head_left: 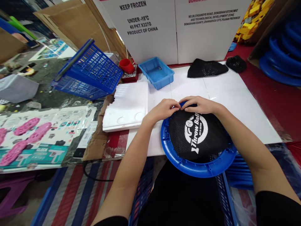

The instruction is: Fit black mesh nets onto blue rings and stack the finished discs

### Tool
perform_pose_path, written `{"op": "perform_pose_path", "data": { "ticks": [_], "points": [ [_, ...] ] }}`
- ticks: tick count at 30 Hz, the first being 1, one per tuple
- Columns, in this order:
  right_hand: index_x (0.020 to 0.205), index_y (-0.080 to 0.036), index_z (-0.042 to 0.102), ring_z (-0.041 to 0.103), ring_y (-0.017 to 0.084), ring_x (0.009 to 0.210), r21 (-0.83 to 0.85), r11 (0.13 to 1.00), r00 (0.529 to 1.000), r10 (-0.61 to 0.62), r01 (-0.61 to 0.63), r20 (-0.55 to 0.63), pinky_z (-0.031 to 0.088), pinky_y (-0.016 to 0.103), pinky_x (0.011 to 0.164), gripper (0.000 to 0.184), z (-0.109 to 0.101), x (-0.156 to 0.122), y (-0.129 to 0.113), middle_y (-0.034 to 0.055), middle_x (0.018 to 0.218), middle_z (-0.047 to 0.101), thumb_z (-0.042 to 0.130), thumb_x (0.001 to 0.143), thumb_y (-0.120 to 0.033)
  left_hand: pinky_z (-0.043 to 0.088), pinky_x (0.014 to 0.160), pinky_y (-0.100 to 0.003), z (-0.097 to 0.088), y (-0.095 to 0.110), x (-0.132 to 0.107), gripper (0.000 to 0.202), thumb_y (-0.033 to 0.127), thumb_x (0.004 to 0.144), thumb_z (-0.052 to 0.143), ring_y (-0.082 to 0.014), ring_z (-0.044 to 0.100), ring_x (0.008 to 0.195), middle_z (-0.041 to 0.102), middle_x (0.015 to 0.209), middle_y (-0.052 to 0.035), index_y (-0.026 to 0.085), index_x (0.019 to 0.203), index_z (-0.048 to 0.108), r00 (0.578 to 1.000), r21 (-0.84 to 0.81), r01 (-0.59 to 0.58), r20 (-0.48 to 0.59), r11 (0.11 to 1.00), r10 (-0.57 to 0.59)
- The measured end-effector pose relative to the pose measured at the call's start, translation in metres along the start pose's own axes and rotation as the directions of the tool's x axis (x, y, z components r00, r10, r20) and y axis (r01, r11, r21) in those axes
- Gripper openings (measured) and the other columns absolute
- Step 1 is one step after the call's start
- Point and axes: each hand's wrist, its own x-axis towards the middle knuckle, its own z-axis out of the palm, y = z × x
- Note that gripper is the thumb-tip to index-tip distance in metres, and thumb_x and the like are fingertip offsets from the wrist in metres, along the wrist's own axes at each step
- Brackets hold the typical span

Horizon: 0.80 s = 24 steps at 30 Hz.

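Note:
A blue plastic ring [199,169] lies tilted at the table's near edge, partly over my lap. Inside it is a black mesh net [211,131] with a white "Throw Ball" print. At the ring's far side, my left hand [166,109] has its fingertips pinched on the net's edge. Close beside it, my right hand [198,104] bends its fingers over the same stretch of rim, with thumb and forefinger at the net's edge. The fingertips of both hands nearly meet, and they hide the exact spot they grip.
Behind the ring sit a light-blue tray [157,75], a red cup [127,66] and black mesh pieces [207,68]. To the left are a white foam slab [127,106] and a tilted blue basket [89,72]. White cartons [152,44] wall off the back; blue rings [279,59] are stacked right.

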Motion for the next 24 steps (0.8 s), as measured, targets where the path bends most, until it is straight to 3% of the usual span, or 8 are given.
{"op": "perform_pose_path", "data": {
  "ticks": [5,11,24],
  "points": [
    [0.116,-0.031,0.085,0.068,0.027,0.132,-0.038,0.999,1.0,-0.02,0.02,-0.001,0.048,0.05,0.121,0.025,0.0015,0.0011,0.0005,0.0054,0.144,0.072,0.066,0.1,-0.036,0.056,0.089,-0.036,0.0011,0.0071,-0.0062,0.017,0.025,0.095,0.068,-0.0199,0.071,0.092,0.083,0.104,-0.0042,0.026,0.101,0.084,0.997,-0.08,0.067,-0.037,0.995,-0.07],
    [0.12,-0.032,0.083,0.066,0.027,0.135,-0.069,0.998,1.0,-0.005,0.005,0.01,0.047,0.051,0.122,0.027,0.0007,-0.0001,0.0007,0.0049,0.147,0.07,0.064,0.102,-0.036,0.054,0.08,-0.035,0.0049,0.0065,-0.0059,0.012,0.024,0.09,0.072,-0.0182,0.068,0.079,0.082,0.09,-0.0044,0.022,0.091,0.084,0.977,-0.156,0.196,-0.057,0.968,-0.207],
    [0.119,-0.029,0.084,0.065,0.028,0.137,-0.015,0.999,0.998,0.051,-0.051,0.023,0.045,0.05,0.123,0.028,-0.0011,-0.0014,-0.005,0.0052,0.15,0.068,0.063,0.102,-0.036,0.048,0.08,-0.033,0.0035,0.004,-0.0003,0.013,0.018,0.089,0.067,-0.0163,0.063,0.079,0.08,0.091,-0.0037,0.019,0.089,0.08,0.983,-0.031,0.183,0.009,0.983,-0.183]
  ]
}}
